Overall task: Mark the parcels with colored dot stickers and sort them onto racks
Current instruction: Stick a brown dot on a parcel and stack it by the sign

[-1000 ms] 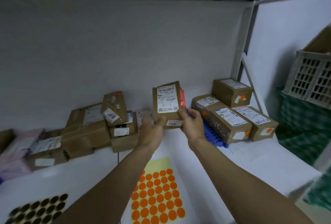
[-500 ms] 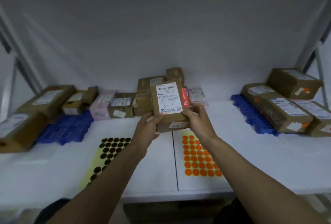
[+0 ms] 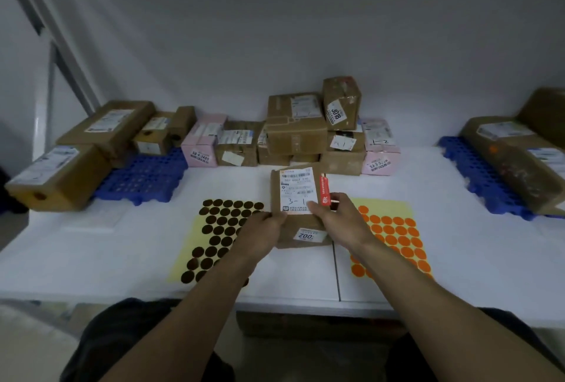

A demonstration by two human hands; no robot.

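A small brown parcel (image 3: 295, 192) with a white label handwritten "3-1" and a red tag sits low over the white table, between two sticker sheets. My left hand (image 3: 263, 228) grips its lower left edge. My right hand (image 3: 339, 219) holds its right side, thumb on the label. A yellow sheet of dark brown dot stickers (image 3: 223, 228) lies to the left. A yellow sheet of orange dot stickers (image 3: 394, 238) lies to the right.
A pile of brown and pink parcels (image 3: 296, 134) stands at the back of the white table (image 3: 91, 247). Blue pallets carry parcels at the left (image 3: 143, 176) and at the right (image 3: 477, 176). A metal rack post (image 3: 52, 33) rises at the far left.
The view has swung left and down. Both hands have brought the parcel down from chest height toward the table between the two sticker sheets.
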